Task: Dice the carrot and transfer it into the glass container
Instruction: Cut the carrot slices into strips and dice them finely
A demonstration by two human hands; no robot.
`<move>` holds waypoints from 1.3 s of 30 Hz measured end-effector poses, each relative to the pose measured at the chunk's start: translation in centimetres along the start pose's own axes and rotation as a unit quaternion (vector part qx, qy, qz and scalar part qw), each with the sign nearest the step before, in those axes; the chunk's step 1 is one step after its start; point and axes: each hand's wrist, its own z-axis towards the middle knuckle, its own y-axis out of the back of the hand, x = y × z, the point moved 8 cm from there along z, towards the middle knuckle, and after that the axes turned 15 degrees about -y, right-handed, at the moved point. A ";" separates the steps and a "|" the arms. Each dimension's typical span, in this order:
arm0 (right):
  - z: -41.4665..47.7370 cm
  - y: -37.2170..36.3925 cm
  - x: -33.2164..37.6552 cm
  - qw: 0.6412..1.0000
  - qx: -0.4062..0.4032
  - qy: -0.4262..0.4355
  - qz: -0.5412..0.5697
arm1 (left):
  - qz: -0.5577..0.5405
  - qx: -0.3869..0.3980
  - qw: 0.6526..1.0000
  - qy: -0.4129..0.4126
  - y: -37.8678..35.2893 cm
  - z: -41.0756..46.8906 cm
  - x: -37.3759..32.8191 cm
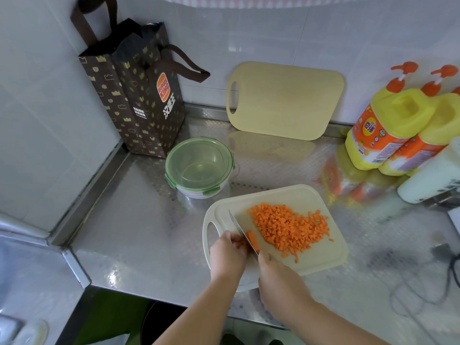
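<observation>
Carrot dice (288, 230): bright orange, small rough cubes, heaped in a loose pile across the middle and right of the white cutting board (321, 260); a few stray bits lie off the pile's near and right edges; one uncut carrot piece (252, 241), a short orange stub, lies at the pile's left end, touching the knife (237, 224); the blade runs slantwise from the board's upper left down toward the person, edge down on the board right against the stub.

Left hand (227, 252) is on the board's left side, fingers curled, grasping the stub's left end just beside the blade; right hand (273, 272) is clenched round the knife handle, which it hides.

Board lies flat on the steel table (149, 232), handle hole to the left.

Glass container (199, 165): round, just beyond the board's far left corner, apart from it; a green see-through lid with side clips sits on it; through the lid only the bare bottom shows; whether the clips are locked, cannot tell.

Behind it in the corner, a dark paper bag (139, 95) with crown print stands upright; contents not visible; a second beige board (286, 100) leans on the wall tiles; right side, yellow pump bottles (388, 130) with orange labels, close together; a white bottle (433, 175) just beside them.
</observation>
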 end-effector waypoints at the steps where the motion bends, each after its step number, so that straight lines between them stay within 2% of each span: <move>1: 0.0 -0.1 0.1 1.000 0.001 0.000 -0.007 | 0.001 -0.001 1.000 -0.001 0.0 0.0 0.0; 10: 0.7 1.6 -2.1 0.988 0.007 0.024 0.155 | 0.036 -0.001 0.999 -0.012 0.0 -0.2 -0.5; 15: 0.6 3.8 -3.2 0.986 0.001 0.051 0.162 | 0.006 0.031 0.999 0.005 -0.5 0.3 0.2; 17: 0.9 4.3 -3.9 0.986 0.001 0.044 0.159 | 0.038 0.062 0.997 -0.015 -0.5 0.8 -0.1; 19: 0.9 4.7 -4.5 0.988 0.000 0.037 0.150 | 0.116 0.086 0.985 -0.089 0.2 1.7 -1.5; 21: 0.7 5.2 -4.6 0.990 -0.005 0.042 0.135 | 0.242 0.146 0.938 -0.203 0.1 2.4 -3.4; 23: 0.5 5.8 -4.6 0.990 -0.013 0.051 0.130 | 0.373 0.240 0.850 -0.286 -1.2 2.6 -4.3; 25: 0.3 6.2 -4.8 0.989 -0.011 0.052 0.138 | 0.456 0.306 0.768 -0.329 -2.5 2.8 -4.2; 28: 0.4 6.2 -5.3 0.989 -0.003 0.043 0.142 | 0.512 0.339 0.699 -0.367 -3.7 3.1 -4.6; 30: 0.5 6.1 -5.6 0.990 0.001 0.039 0.137 | 0.536 0.348 0.667 -0.384 -4.0 2.9 -5.3; 32: 0.6 5.9 -5.8 0.990 0.001 0.039 0.134 | 0.529 0.350 0.679 -0.370 -3.7 2.8 -5.5; 36: 1.1 5.2 -5.6 0.991 -0.002 0.064 0.117 | 0.482 0.319 0.757 -0.306 -2.1 1.8 -4.2; 39: 1.7 4.7 -5.0 0.993 -0.007 0.090 0.077 | 0.430 0.285 0.805 -0.292 -1.0 0.8 -3.1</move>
